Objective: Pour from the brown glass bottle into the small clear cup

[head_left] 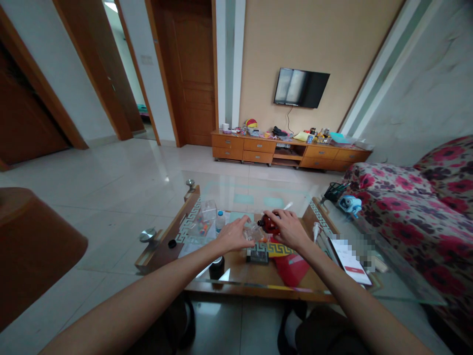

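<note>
My left hand (234,233) is closed around a small clear cup (254,231) over the glass table. In my right hand (288,227) is a brown bottle (270,225), tipped sideways with its dark neck pointing left at the cup's mouth. Neck and cup are very close; whether they touch, or any liquid runs, I cannot tell. Left of the hands stand a small bottle with a blue cap (220,220) and a clear plastic container (208,210). A black cap (172,243) lies farther left. A dark jar (217,268) stands below my left wrist.
The glass table (402,278) has a wooden frame beneath. Around it are a dark box (257,257), a red packet (291,270), a tablet (351,261) and a pen holder (334,191). A flowered sofa (399,197) stands right, a stool-like brown seat (37,246) left.
</note>
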{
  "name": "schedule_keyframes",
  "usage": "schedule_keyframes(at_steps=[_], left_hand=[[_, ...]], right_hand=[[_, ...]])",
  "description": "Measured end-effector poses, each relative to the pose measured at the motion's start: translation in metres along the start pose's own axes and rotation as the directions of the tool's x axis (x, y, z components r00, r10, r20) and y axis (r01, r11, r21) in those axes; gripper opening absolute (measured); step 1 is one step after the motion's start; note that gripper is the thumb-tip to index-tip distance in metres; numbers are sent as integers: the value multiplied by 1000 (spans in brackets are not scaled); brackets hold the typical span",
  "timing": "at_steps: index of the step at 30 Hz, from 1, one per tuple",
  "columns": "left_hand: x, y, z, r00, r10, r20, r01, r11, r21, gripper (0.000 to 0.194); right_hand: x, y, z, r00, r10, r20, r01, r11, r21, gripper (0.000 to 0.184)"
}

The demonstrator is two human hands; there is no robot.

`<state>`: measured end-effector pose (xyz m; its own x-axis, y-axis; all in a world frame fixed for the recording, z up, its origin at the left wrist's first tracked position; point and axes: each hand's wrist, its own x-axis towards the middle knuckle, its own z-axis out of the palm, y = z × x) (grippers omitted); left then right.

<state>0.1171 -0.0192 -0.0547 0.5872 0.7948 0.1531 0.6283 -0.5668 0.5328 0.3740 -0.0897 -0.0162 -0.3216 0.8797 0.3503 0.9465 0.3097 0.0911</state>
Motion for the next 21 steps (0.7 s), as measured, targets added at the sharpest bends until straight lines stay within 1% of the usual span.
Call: schedule_keyframes(at_steps=[6, 9, 14, 21], left_hand=[[-1, 3, -1, 1000, -17, 2, 17, 1000, -4, 74], [-1, 3, 0, 1000, -26, 3, 26, 1000, 0, 74], [0, -1, 0, 1000, 6, -1, -6, 1000, 2, 72], [0, 1, 0, 1000, 5, -3, -5, 1000, -2, 72]], right_hand=[[0, 1, 0, 1000, -1, 5, 1, 1000, 2, 93], [-1, 1, 1, 1000, -3, 3, 3, 1000, 0, 91], [0, 1, 1, 1000, -2, -1, 2, 1000, -7, 90], [0, 1, 1, 1000, 0, 4, 0, 1000, -4, 88]])
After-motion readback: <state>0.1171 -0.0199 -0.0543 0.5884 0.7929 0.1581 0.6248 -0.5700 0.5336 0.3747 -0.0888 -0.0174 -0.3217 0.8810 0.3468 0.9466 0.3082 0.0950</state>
